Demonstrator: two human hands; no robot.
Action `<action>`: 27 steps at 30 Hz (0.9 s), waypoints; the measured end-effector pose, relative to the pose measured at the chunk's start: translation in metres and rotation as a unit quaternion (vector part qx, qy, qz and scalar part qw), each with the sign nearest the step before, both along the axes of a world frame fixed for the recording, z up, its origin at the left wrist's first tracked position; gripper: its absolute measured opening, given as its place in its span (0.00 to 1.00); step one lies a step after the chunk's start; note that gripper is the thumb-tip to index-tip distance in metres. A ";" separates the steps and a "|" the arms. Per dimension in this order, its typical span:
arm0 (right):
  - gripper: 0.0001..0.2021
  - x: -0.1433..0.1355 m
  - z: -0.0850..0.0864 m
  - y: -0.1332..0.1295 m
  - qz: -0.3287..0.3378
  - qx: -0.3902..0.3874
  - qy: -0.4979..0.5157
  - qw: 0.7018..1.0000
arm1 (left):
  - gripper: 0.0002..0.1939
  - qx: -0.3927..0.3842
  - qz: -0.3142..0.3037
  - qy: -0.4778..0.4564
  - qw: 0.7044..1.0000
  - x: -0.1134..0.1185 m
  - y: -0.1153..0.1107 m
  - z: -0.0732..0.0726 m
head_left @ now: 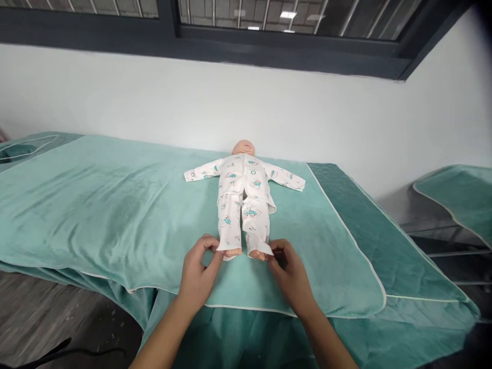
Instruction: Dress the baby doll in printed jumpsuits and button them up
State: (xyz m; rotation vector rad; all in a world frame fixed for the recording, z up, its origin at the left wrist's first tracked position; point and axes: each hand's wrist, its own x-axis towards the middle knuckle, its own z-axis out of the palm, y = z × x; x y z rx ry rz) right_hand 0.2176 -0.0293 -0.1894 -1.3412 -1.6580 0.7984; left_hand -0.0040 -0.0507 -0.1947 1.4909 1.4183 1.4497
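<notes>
A baby doll [244, 147] lies on its back, its head toward the wall. It wears a white printed jacket [240, 177] with both sleeves spread wide, and matching white pants [229, 220]. My left hand [200, 270] pinches the cuff of the left pant leg between thumb and fingers. The cuff of the other leg is pinched by my right hand [290, 274], which pulls its edge outward. Just inside both cuffs the doll's toes show. The doll's hands are hidden within the sleeves.
Under the doll a light green blanket [115, 215] covers a bed with a darker green cover [415, 271]. A white wall [154, 97] and a dark window frame [292, 51] stand behind. Another green-covered surface [461, 189] is at the right, and a black cable [92, 351] lies at lower left.
</notes>
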 end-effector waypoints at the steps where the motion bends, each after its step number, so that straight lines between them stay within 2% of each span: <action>1: 0.01 0.002 0.001 -0.001 -0.006 0.017 0.022 1.000 | 0.04 -0.009 0.012 -0.009 1.000 -0.002 0.000 -0.002; 5: 0.02 0.008 0.007 -0.008 -0.025 0.083 0.073 0.994 | 0.06 -0.016 0.020 0.021 0.999 -0.002 -0.001 -0.010; 11: 0.05 -0.003 0.001 -0.011 -0.014 0.020 -0.001 1.000 | 0.09 0.055 -0.023 0.128 0.990 0.018 -0.001 -0.009; 13: 0.06 -0.006 -0.002 -0.007 -0.020 0.027 -0.023 0.999 | 0.10 0.073 -0.030 0.165 0.983 0.021 0.001 -0.009; 16: 0.08 -0.005 -0.003 0.000 -0.023 0.084 -0.067 0.994 | 0.12 0.097 -0.022 0.232 0.968 0.021 0.006 -0.009; 20: 0.12 -0.005 0.005 0.009 0.001 0.149 -0.132 0.980 | 0.17 0.137 0.024 0.326 0.935 0.020 0.014 -0.005; 23: 0.09 -0.010 0.014 0.009 0.022 0.168 -0.134 0.976 | 0.11 0.141 0.008 0.350 0.926 0.022 0.019 0.003; 27: 0.09 -0.019 0.022 0.004 0.038 0.170 -0.111 0.978 | 0.06 0.170 -0.009 0.321 0.932 0.026 0.020 0.010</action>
